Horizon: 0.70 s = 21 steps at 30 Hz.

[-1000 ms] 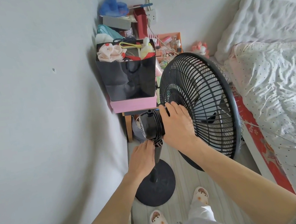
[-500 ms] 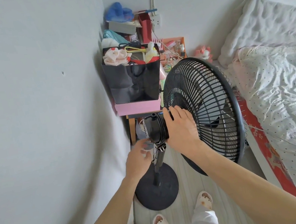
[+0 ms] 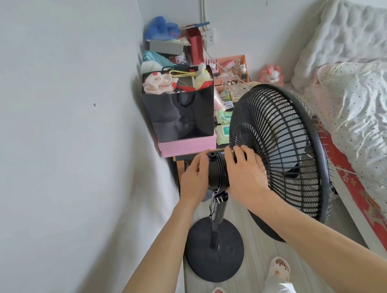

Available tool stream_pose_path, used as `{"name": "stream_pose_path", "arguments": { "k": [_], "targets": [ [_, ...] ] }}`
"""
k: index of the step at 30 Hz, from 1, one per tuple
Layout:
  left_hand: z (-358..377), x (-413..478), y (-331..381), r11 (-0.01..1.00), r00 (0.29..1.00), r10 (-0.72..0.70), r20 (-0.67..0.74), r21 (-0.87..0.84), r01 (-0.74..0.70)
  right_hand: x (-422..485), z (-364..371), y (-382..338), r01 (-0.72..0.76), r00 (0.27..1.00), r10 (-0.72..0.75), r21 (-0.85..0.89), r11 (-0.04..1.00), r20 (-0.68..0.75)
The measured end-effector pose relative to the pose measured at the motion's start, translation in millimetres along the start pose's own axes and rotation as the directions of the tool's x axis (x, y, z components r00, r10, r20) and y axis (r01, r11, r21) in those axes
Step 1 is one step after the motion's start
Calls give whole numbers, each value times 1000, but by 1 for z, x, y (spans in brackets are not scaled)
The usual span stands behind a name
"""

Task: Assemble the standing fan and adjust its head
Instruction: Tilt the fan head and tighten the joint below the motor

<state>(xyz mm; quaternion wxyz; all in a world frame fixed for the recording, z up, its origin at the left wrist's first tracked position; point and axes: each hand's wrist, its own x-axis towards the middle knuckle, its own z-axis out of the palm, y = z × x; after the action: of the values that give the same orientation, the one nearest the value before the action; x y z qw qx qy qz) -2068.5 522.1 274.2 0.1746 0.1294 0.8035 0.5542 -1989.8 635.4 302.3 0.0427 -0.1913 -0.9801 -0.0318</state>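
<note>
A black standing fan stands on the floor between the wall and the bed. Its round grille [image 3: 281, 155] faces right, toward the bed. The black motor housing [image 3: 216, 171] sits behind the grille on a pole [image 3: 216, 215] that rises from a round base [image 3: 214, 251]. My left hand [image 3: 193, 179] wraps round the rear of the motor housing from the left. My right hand [image 3: 245, 172] grips the housing's front, where it meets the grille. A small knob on top of the housing shows between my hands.
A low table behind the fan carries a pink box [image 3: 187, 146], a black paper bag [image 3: 180, 113] full of items, and clutter. The bed [image 3: 369, 120] with white bedding lies close on the right. The white wall [image 3: 61, 141] is close on the left. My slippered feet [image 3: 277, 269] stand near the base.
My left hand has risen from the pole's neck joint up onto the rear of the motor housing. My right hand has stayed at the housing's front.
</note>
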Motion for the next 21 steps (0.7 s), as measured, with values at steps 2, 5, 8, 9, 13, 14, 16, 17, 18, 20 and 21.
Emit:
{"name": "stream_pose_path", "arguments": {
  "k": [2, 5, 8, 9, 13, 14, 16, 17, 18, 20, 21],
  "targets": [
    [1, -2, 0, 1000, 1000, -6, 1, 5, 6, -3, 0, 1, 9, 1000, -9, 20, 1000, -7],
    [2, -6, -4, 999, 1000, 13, -18, 31, -12, -9, -1, 1, 33, 999, -32, 64, 997, -15],
    [4, -10, 1, 998, 999, 32, -33, 48, -31, -12, -12, 1, 28, 997, -34, 81, 996, 75],
    [5, -10, 5, 998, 999, 37, -30, 45, -36, -12, -21, 3, 46, 992, -55, 76, 996, 111],
    [4, -12, 10, 995, 997, 49, -58, 87, -44, -11, -69, 11, 98, 959, -137, 165, 981, 248],
    [2, -12, 15, 992, 996, 57, -71, 114, -49, -10, -85, 15, 107, 965, -149, 196, 975, 214],
    [4, -12, 31, 979, 994, 83, -68, 192, -69, -8, -121, 29, 159, 982, -178, 224, 962, 69],
    [5, -12, 35, 968, 994, 95, -54, 240, -79, -8, -136, 37, 169, 985, -171, 238, 956, -13],
    [8, -12, 40, 954, 993, 108, -45, 285, -91, -7, -151, 48, 171, 983, -148, 257, 951, -106],
    [15, -13, 46, 921, 991, 133, -27, 372, -114, -5, -168, 74, 172, 951, -70, 328, 929, -301],
    [19, -14, 46, 895, 990, 139, -21, 431, -116, -4, -169, 86, 171, 930, -28, 364, 916, -366]
  ]
}}
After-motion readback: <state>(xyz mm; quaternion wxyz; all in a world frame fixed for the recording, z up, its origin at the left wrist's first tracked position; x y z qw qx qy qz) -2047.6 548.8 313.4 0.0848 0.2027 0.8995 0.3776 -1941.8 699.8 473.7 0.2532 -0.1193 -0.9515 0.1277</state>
